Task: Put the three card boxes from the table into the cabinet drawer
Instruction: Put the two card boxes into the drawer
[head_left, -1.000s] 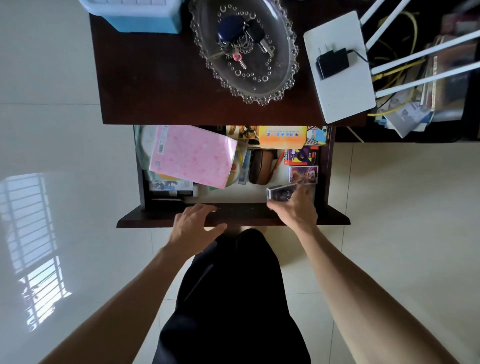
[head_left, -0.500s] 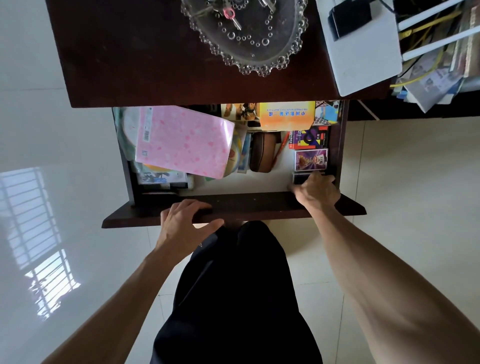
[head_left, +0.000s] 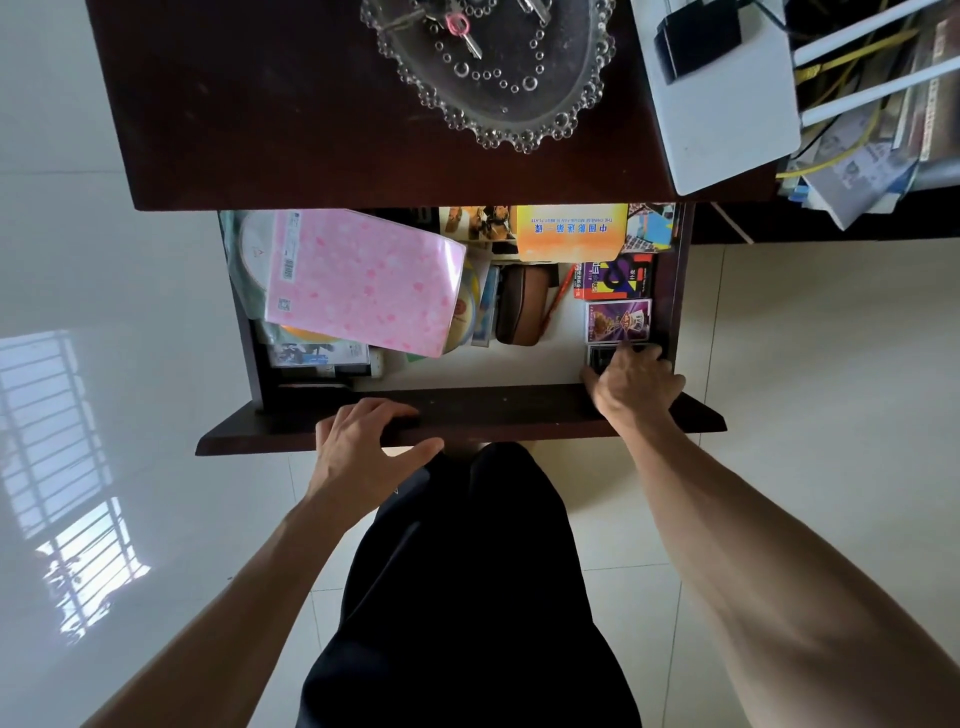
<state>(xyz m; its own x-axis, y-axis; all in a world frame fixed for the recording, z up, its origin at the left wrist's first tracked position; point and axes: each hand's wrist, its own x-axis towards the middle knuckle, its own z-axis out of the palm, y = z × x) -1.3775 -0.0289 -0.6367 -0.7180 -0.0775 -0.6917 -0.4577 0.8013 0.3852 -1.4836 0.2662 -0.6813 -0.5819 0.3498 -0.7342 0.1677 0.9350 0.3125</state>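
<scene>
The cabinet drawer (head_left: 467, 415) stands pulled out below the dark table top (head_left: 270, 114). Along its right side lie three card boxes in a row: a red and purple one (head_left: 613, 279) furthest back, a purple one (head_left: 618, 320) in the middle, and a dark one (head_left: 601, 356) nearest the drawer front. My right hand (head_left: 636, 384) reaches into the front right corner, its fingers closed over the dark box, which it mostly hides. My left hand (head_left: 363, 441) rests on the drawer's front edge, fingers curled over it.
The drawer also holds a pink packet (head_left: 363, 280), discs, a brown case (head_left: 522, 304), a pencil and an orange box (head_left: 571, 231). On the table sit a glass dish with keys (head_left: 493, 67) and a white router (head_left: 722, 109). Papers and cables lie at the right.
My right hand carried the dark card box from the drawer's front middle to the front right corner and set it down behind the purple box. The left hand stayed on the drawer front.
</scene>
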